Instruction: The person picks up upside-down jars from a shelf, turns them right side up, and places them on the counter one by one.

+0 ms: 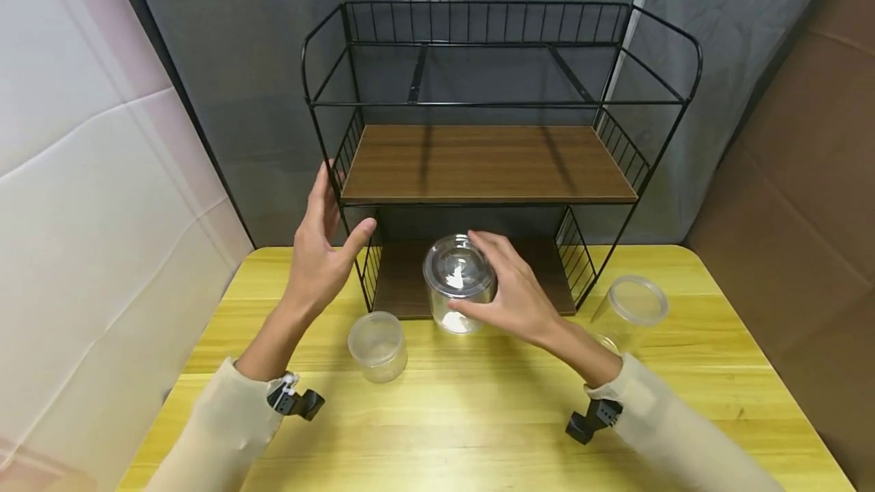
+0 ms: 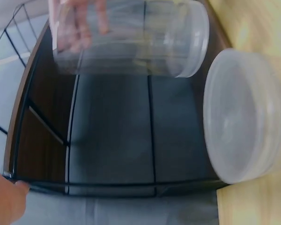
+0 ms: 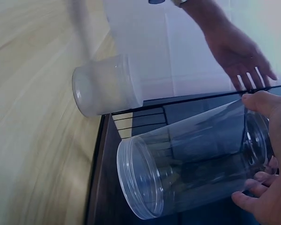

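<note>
My right hand (image 1: 511,291) grips a tall clear plastic jar (image 1: 459,275) near its upper end, thumb on one side and fingers on the other. The jar is upright or nearly so, at the front of the rack's lower shelf (image 1: 403,279); whether it touches the shelf cannot be told. In the right wrist view the jar (image 3: 196,161) looks see-through, with nothing visible inside. My left hand (image 1: 320,257) is at the left side of the black wire rack (image 1: 320,135), its fingers extended and thumb apart. Part of its fingers is hidden by the frame.
A small translucent tub (image 1: 378,348) stands on the yellow wooden table (image 1: 437,431) in front of the rack's left corner. Another clear container (image 1: 632,306) stands to the right, partly behind my right forearm. The upper wooden shelf (image 1: 488,162) lies above the jar.
</note>
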Motion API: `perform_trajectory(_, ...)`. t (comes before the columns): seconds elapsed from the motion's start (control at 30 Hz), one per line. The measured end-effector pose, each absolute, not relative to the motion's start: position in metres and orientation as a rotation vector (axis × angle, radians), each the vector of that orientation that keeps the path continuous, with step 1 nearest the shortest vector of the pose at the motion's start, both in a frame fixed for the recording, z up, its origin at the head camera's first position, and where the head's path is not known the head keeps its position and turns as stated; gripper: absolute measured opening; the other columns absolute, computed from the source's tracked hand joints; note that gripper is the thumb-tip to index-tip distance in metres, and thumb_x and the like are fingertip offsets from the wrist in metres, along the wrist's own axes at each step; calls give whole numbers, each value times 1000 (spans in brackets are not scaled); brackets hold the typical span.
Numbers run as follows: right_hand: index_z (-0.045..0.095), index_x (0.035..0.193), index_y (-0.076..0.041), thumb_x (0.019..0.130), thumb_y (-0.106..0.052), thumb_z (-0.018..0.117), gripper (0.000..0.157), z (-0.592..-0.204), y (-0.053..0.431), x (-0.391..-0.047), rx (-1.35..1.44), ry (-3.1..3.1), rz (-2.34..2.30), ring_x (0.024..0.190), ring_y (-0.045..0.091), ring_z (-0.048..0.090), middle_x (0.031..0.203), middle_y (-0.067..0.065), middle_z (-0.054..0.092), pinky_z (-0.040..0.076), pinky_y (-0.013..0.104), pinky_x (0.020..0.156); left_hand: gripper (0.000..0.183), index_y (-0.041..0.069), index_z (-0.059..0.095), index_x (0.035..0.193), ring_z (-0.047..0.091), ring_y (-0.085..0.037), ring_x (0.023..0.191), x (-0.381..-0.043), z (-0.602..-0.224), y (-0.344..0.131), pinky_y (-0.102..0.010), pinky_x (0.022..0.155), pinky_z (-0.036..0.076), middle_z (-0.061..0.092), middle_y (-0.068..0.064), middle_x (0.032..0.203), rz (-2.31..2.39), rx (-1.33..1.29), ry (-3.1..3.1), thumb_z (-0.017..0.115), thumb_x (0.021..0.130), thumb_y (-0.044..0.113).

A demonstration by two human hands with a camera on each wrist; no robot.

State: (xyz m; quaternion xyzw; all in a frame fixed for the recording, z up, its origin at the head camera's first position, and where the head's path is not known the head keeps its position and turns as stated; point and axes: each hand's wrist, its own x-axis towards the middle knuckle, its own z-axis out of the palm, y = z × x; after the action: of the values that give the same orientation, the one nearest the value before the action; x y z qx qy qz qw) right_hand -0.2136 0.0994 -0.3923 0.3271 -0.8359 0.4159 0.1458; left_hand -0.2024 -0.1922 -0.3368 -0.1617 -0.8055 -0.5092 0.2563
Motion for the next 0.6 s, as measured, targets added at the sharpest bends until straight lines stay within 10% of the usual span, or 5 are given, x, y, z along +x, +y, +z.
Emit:
perform_trajectory(0.33, 46, 159, -6, 73, -31, 99, 104, -376, 122, -198, 995, -2352, 1145, 135, 31, 57, 155, 13, 48, 56, 48, 105, 83, -9, 36, 158, 32, -36, 157, -183, -361, -159, -50, 130, 24, 35, -23, 168, -1082, -686, -1845, 66, 103, 45)
perform_trajectory(0.6, 44, 160, -6, 74, -25, 99, 104, -368, 138, -191, 1000, -2304, 1155, 135, 33, 56, 155, 14, 49, 56, 52, 103, 92, -4, 37, 161, 36, -32, 156, -167, -395, -138, -39, 129, 27, 41, -22, 165, -1202, -850, -2012, 75, 97, 51)
